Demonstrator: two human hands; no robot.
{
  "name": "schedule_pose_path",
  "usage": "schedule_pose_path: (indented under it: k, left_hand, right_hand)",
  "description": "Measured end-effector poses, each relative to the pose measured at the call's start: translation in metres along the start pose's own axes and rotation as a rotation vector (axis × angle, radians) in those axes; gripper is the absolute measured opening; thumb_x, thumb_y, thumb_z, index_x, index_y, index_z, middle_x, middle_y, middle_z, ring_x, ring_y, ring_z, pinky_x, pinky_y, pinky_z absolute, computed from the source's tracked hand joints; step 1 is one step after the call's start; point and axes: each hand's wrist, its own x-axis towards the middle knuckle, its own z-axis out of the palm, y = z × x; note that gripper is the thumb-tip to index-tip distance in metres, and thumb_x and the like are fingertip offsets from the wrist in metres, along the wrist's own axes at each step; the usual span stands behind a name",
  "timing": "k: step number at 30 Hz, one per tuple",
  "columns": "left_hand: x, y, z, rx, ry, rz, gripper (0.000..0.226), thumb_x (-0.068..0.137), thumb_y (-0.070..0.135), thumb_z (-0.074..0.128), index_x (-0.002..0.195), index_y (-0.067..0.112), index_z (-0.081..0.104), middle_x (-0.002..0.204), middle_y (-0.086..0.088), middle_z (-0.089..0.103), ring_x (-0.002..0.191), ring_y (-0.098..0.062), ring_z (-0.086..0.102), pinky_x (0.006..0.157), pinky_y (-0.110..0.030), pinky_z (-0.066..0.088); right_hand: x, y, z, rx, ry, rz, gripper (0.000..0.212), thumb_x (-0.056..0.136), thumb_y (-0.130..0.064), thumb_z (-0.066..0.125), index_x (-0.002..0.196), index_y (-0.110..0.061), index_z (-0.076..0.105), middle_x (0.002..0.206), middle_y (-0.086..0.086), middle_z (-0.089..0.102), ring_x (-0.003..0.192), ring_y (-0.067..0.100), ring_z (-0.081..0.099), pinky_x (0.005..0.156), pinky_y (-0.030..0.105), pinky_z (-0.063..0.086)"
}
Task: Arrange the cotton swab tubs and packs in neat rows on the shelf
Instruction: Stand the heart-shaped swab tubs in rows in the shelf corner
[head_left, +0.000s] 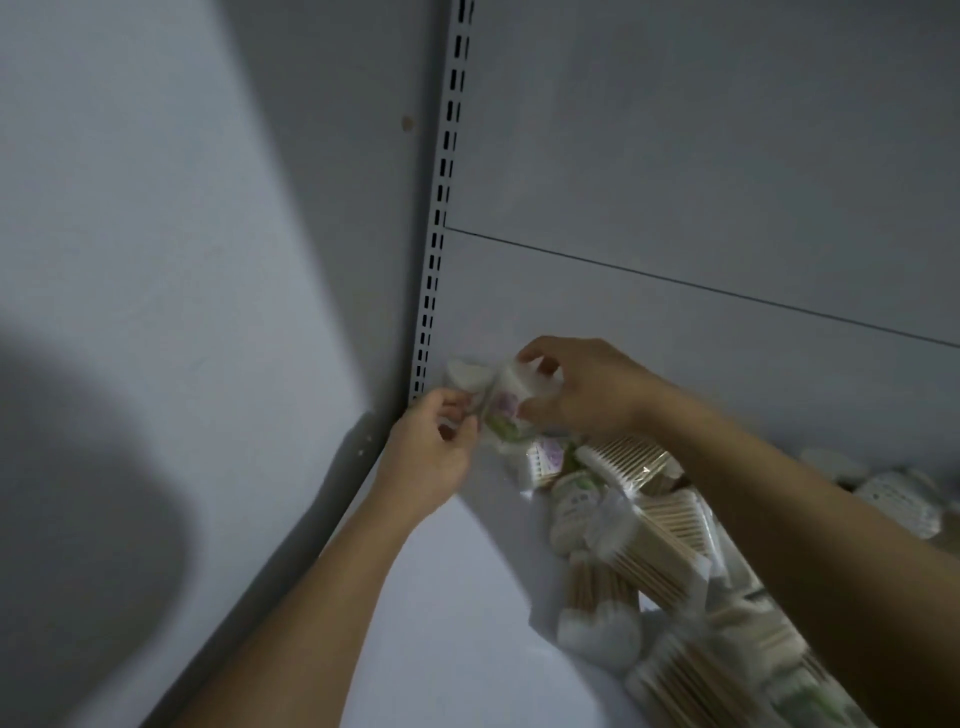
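Both hands meet at the shelf's back left corner around a cotton swab pack (506, 402) with a pink and green label. My left hand (434, 452) pinches its left edge with thumb and fingers. From the right, my right hand (576, 387) grips the same pack, fingers curled over its top. A loose pile of swab packs (660, 525) with wooden sticks lies along the white shelf (457, 597) under my right forearm. Several white tubs (893, 499) stand at the far right by the back panel.
A slotted metal upright (441, 208) runs up the corner between the left side wall (182, 260) and the grey back panel (727, 156). The image is dim and blurred.
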Motion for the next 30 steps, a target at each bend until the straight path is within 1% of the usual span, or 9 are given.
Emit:
schedule_pose_path:
  k: [2,4,6,9,12,16,23,28,30]
  left_hand:
    - [0.001,-0.01,0.002,0.188,0.005,0.083,0.019,0.09,0.018,0.064,0.109,0.02,0.061,0.103,0.006,0.061,0.094,-0.013,0.057,0.082,-0.024,0.044]
    - [0.0,-0.017,0.007,0.316,-0.06,0.146,0.024,0.088,0.019,0.064,0.112,0.019,0.061,0.111,0.004,0.058,0.103,-0.016,0.053,0.09,-0.032,0.045]
    - [-0.001,-0.022,0.012,0.422,-0.131,0.197,0.028,0.088,0.019,0.063,0.116,0.017,0.061,0.118,0.001,0.056,0.11,-0.019,0.05,0.093,-0.036,0.045]
    - [0.006,-0.027,0.013,0.501,-0.139,0.2,0.033,0.088,0.02,0.061,0.121,0.017,0.059,0.125,-0.002,0.055,0.118,-0.023,0.046,0.098,-0.037,0.041]
    - [0.015,-0.032,0.012,0.595,-0.097,0.158,0.044,0.087,0.021,0.061,0.13,0.014,0.05,0.133,-0.008,0.048,0.121,-0.028,0.042,0.098,-0.037,0.039]
    - [0.024,-0.042,0.012,0.574,-0.103,0.12,0.059,0.087,0.02,0.059,0.143,0.018,0.04,0.146,-0.004,0.041,0.13,-0.029,0.04,0.101,-0.044,0.041]
    - [0.029,-0.049,0.012,0.48,-0.073,0.099,0.059,0.088,0.017,0.058,0.144,0.019,0.039,0.141,-0.004,0.05,0.129,-0.027,0.044,0.102,-0.045,0.041]
    - [0.025,-0.042,0.01,0.475,-0.059,0.121,0.057,0.088,0.017,0.059,0.143,0.016,0.042,0.14,-0.007,0.051,0.128,-0.029,0.044,0.102,-0.044,0.041]
    - [0.022,-0.036,0.01,0.499,-0.001,0.189,0.055,0.086,0.021,0.061,0.139,0.014,0.047,0.135,-0.01,0.052,0.125,-0.031,0.045,0.101,-0.045,0.041]
  right_hand:
    - [0.015,0.017,-0.003,0.019,0.008,0.062,0.064,0.079,-0.039,0.074,0.135,-0.026,0.045,0.122,-0.002,0.054,0.094,0.013,0.049,0.073,0.023,0.039]
    - [0.028,0.029,0.001,0.007,0.029,0.101,0.068,0.079,-0.038,0.075,0.135,-0.021,0.042,0.124,0.002,0.054,0.098,0.016,0.049,0.079,0.027,0.038]
    - [0.039,0.034,0.011,-0.056,0.037,0.102,0.063,0.077,-0.036,0.076,0.127,-0.016,0.044,0.12,0.007,0.055,0.098,0.022,0.052,0.08,0.031,0.042]
    - [0.048,0.035,0.029,-0.117,0.002,0.11,0.054,0.076,-0.032,0.075,0.118,-0.01,0.049,0.114,0.011,0.056,0.095,0.025,0.052,0.077,0.032,0.042]
    - [0.055,0.036,0.043,-0.162,-0.032,0.095,0.052,0.077,-0.031,0.074,0.118,-0.008,0.051,0.12,0.013,0.053,0.108,0.029,0.052,0.085,0.032,0.042]
    - [0.06,0.035,0.055,-0.172,-0.044,0.1,0.054,0.085,-0.033,0.068,0.128,-0.007,0.047,0.127,0.015,0.04,0.112,0.032,0.048,0.089,0.031,0.041]
    - [0.068,0.031,0.058,-0.14,-0.028,0.087,0.052,0.085,-0.028,0.069,0.126,-0.006,0.047,0.124,0.015,0.042,0.113,0.032,0.048,0.085,0.027,0.037]
    - [0.047,0.026,0.037,-0.065,-0.075,0.097,0.078,0.079,-0.037,0.074,0.144,-0.019,0.035,0.139,0.011,0.04,0.126,0.027,0.043,0.102,0.031,0.037]
    - [0.026,0.023,0.02,-0.09,-0.085,0.1,0.08,0.08,-0.041,0.073,0.146,-0.023,0.031,0.142,0.008,0.041,0.127,0.025,0.044,0.103,0.032,0.037]
